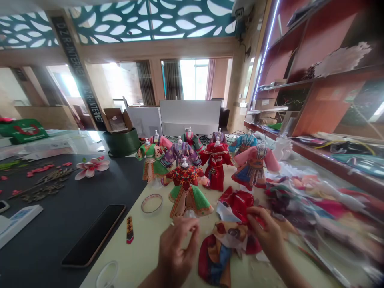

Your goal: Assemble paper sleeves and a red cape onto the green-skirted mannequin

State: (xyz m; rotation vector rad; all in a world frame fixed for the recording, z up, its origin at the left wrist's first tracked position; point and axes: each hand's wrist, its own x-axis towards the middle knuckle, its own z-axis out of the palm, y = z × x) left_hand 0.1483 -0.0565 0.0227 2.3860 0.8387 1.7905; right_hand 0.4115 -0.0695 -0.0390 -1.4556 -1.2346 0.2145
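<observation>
My left hand (177,248) hovers low over the pale table (144,244), fingertips pinched together on something too small to make out. My right hand (267,232) grips a loose pile of red, brown and blue miniature garments (223,244) lying in front of me. Just beyond my hands stands a small doll mannequin in a red and green dress (186,190). Behind it several more dressed mannequins (216,164) stand in a cluster.
A black phone (96,234) lies on the dark mat (60,224) at left, with a patterned strip (129,230) and a round ring (151,203) nearby. A pink fabric flower (90,167) lies farther back. Bagged fabric pieces (315,204) crowd the right; shelves (315,80) rise above.
</observation>
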